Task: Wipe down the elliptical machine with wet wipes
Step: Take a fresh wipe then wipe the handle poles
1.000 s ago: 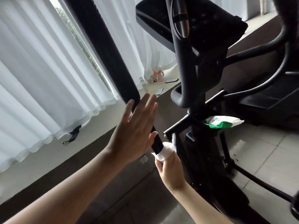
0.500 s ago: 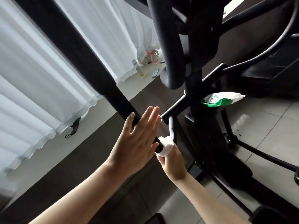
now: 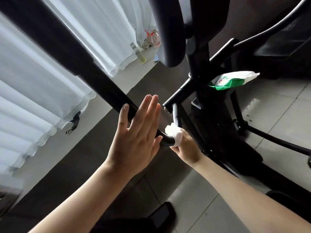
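Note:
The black elliptical machine fills the view; its long handle bar (image 3: 70, 54) runs diagonally from the top left down to the centre. My left hand (image 3: 136, 137) lies flat against the lower part of that bar, fingers straight and together, thumb hooked over it. My right hand (image 3: 186, 147) is closed around the bar's lower bend with a white wet wipe (image 3: 174, 134) wrapped round the tube. A green and white pack of wet wipes (image 3: 232, 79) rests on the machine's frame at the right.
White curtains (image 3: 30, 84) hang along the left above a pale ledge with a small bottle (image 3: 138, 52) and clutter. A dark strip lies on the ledge (image 3: 74, 121). Grey floor tiles (image 3: 277, 115) lie to the right; the machine's base rails (image 3: 272, 140) cross them.
The camera has dipped and moved closer. Both hands have slid down the bar; the wipe now sits at the lower bend. My left hand stays flat on the bar.

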